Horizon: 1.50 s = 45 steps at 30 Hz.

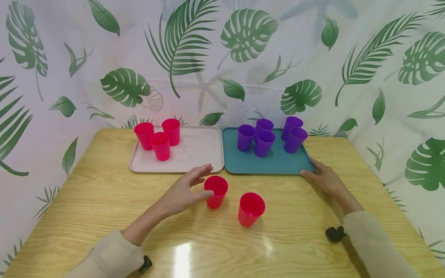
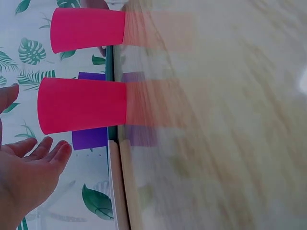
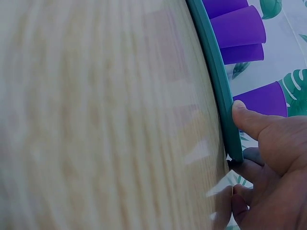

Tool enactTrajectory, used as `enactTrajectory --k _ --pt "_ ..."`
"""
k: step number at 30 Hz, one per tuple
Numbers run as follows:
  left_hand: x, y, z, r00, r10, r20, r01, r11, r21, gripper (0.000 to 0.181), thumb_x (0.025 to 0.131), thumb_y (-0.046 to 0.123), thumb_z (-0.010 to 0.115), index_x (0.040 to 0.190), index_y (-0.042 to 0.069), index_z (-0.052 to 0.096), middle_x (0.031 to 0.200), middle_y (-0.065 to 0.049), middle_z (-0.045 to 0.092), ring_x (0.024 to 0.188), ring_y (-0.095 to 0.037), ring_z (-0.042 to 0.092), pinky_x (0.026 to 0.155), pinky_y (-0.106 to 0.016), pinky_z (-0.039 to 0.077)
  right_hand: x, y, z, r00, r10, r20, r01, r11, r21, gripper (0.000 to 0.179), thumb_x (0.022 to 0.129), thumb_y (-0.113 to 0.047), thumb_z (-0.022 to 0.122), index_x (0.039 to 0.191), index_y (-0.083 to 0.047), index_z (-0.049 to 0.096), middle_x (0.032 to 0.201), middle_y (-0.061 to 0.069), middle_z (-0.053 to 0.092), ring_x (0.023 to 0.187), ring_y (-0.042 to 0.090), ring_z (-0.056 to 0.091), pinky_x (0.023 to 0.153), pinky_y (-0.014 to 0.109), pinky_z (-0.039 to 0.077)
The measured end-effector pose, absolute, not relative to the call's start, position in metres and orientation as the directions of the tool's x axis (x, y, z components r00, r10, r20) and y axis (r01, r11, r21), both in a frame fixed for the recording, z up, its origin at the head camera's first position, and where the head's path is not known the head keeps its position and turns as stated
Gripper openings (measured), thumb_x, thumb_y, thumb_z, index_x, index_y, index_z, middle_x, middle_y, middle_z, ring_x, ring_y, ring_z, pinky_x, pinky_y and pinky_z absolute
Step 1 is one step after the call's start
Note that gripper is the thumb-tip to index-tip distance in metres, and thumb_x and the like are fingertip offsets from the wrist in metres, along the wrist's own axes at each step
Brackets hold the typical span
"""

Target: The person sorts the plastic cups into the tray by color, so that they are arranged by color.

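My left hand (image 1: 181,192) reaches beside a red cup (image 1: 216,193) with its thumb and fingers spread. In the left wrist view a gap shows between those fingers (image 2: 45,149) and the upright red cup (image 2: 82,106). A second red cup (image 1: 251,210) stands to the right and nearer to me. At the right front corner of the teal tray (image 1: 240,164), my right hand (image 1: 326,177) holds the rim. Its thumb lies on the front edge in the right wrist view, the other fingers round the corner and partly hidden. Several purple cups (image 1: 265,143) stand upright on this tray.
A pale tray (image 1: 198,152) adjoins the teal one on the left and carries three red cups (image 1: 160,146) on its left half. Both trays lie on the wooden table (image 1: 97,200) near its back edge, before a leaf-printed cloth (image 1: 194,96).
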<state>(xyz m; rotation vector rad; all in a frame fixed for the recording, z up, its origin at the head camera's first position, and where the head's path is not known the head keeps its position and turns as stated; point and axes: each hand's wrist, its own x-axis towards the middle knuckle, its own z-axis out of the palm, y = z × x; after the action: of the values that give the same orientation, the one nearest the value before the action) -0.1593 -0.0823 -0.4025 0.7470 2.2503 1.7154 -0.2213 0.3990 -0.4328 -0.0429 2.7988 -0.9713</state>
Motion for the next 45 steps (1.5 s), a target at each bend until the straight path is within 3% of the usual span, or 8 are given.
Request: enactTrajectory --k 7,16,24,45 --pt "-0.157 -0.074 -0.409 -0.849 0.522 0.078 0.238 0.246 0.939 0.079 0.092 0.019 0.078 0.159 0.005 0.039 0.16 -0.014 0.042 0.147 -0.032 0.039 0.118 -0.049 0.036 -0.221 0.398 -0.434 -0.984 -0.08 -0.162 0.038 0.784 -0.619 0.088 0.106 -0.045 0.057 0.162 0.005 0.012 0.16 0.04 0.018 0.148 0.059 0.016 0.117 0.071 0.017" --pt "-0.159 -0.068 -0.416 -0.842 0.53 0.096 0.264 0.251 0.931 0.077 0.092 0.015 0.078 0.157 -0.001 0.038 0.155 -0.014 0.047 0.141 -0.033 0.045 0.114 -0.047 0.042 -0.221 0.399 -0.434 -0.983 -0.077 -0.165 0.043 0.784 -0.619 0.088 0.106 -0.046 0.056 0.162 0.004 0.011 0.16 0.041 0.017 0.147 0.06 0.015 0.116 0.071 0.017" --pt "-0.16 -0.066 -0.416 -0.855 0.513 0.069 0.235 0.265 0.935 0.076 0.093 0.014 0.077 0.158 0.003 0.04 0.153 -0.011 0.049 0.135 -0.031 0.051 0.109 -0.046 0.048 -0.222 0.4 -0.435 -0.985 -0.074 -0.157 0.039 0.786 -0.617 0.088 0.106 -0.046 0.056 0.162 0.005 0.011 0.16 0.041 0.018 0.147 0.059 0.016 0.117 0.07 0.017" --pt "-0.168 -0.066 -0.403 -0.86 0.49 0.141 0.305 0.274 0.912 0.072 0.093 0.016 0.076 0.156 0.003 0.044 0.149 -0.013 0.053 0.133 -0.031 0.053 0.108 -0.048 0.048 -0.222 0.401 -0.435 -0.984 -0.076 -0.158 0.036 0.795 -0.605 0.087 0.106 -0.045 0.055 0.162 0.005 0.012 0.159 0.041 0.019 0.146 0.06 0.017 0.116 0.071 0.018"
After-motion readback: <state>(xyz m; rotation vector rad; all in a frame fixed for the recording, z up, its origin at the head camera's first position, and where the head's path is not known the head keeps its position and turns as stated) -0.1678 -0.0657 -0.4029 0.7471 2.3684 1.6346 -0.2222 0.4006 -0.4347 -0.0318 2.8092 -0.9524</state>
